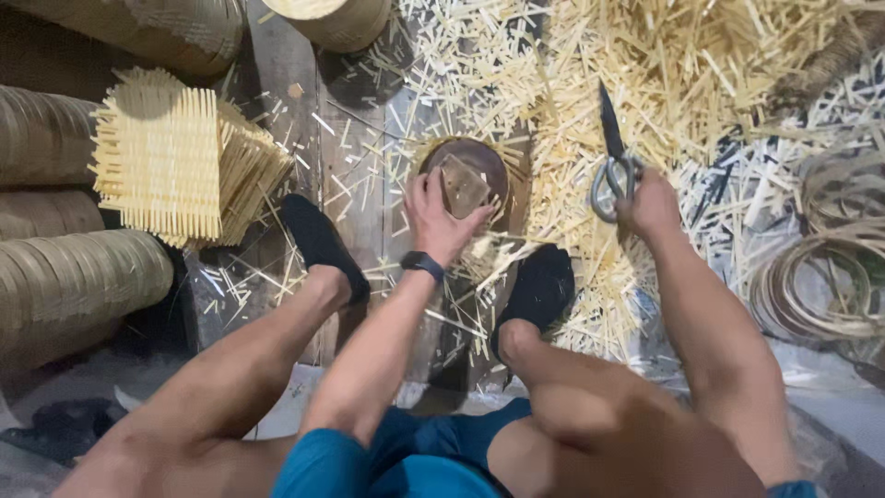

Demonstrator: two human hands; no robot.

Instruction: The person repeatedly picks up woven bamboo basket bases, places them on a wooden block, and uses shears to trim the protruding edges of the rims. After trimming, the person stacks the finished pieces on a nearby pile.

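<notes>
Nearest the camera, bare knees are framing two black shoes planted on the floor (359, 138). Just beyond, the left hand (438, 217) is gripping a small flat block (464, 184), pressing it onto a round wooden stump (484, 159). To the right, well apart, the right hand (650, 205) is clasping shears (613, 157), blades closed and pointing away. Bamboo offcuts (682, 74) are lying beyond.

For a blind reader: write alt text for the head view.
A seated person's left hand grips a small block on a round stump, while the right hand holds scissors over scattered bamboo offcuts.
</notes>
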